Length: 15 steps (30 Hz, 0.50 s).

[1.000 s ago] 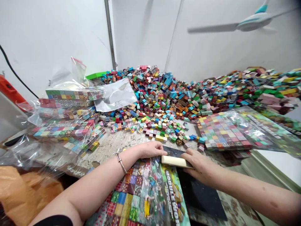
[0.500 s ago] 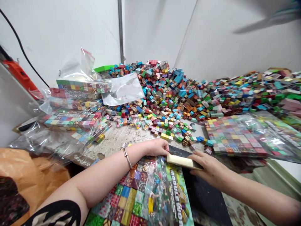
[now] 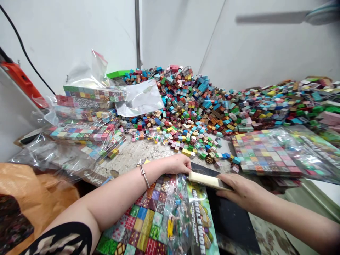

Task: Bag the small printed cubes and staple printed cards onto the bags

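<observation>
My left hand (image 3: 178,163) is closed at the top corner of a clear plastic bag (image 3: 175,212), its fingertips pinched by the bag's edge. Inside the bag lie rows of patterned toy blocks (image 3: 143,223), small loose pieces and a green printed card (image 3: 199,219) lettered "MODULE WOR". My right hand (image 3: 233,186) grips a cream-coloured bar (image 3: 204,180) with a dark section near my fingers. The bar rests across the bag's upper edge, its left end beside my left fingertips. Under the bag's right side is a flat black board (image 3: 231,223).
A large heap of loose blocks (image 3: 186,99) covers the back of the worn table (image 3: 127,156). Filled bags (image 3: 79,131) are stacked at the left, and another filled bag (image 3: 268,152) lies at the right. An orange sack (image 3: 45,198) stands at lower left; a fan (image 3: 318,16) hangs upper right.
My right hand and the bar have shifted slightly to the right. My left hand stays at the bag's corner. The fan blade has turned.
</observation>
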Motion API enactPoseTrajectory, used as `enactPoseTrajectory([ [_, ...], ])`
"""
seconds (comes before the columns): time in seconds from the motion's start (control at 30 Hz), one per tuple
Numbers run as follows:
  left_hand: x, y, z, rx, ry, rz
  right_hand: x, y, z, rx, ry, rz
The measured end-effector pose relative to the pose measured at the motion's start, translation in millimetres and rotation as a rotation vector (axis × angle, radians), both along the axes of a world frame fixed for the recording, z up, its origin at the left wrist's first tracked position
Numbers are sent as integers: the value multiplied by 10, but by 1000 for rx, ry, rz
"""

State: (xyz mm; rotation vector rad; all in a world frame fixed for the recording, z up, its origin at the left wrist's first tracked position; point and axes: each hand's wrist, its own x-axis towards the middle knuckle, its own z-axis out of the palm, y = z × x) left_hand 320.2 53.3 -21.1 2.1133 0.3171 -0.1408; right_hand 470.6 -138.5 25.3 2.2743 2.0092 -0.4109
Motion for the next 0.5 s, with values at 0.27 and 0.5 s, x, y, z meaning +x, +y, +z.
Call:
enactPoseTrajectory([
  [0.27, 12, 28, -102, -37, -28, 2, 74, -2, -11, -88, 129, -103],
  [0.5, 7, 27, -119, -79, -62, -8, 116, 132, 53, -306, 239, -217],
])
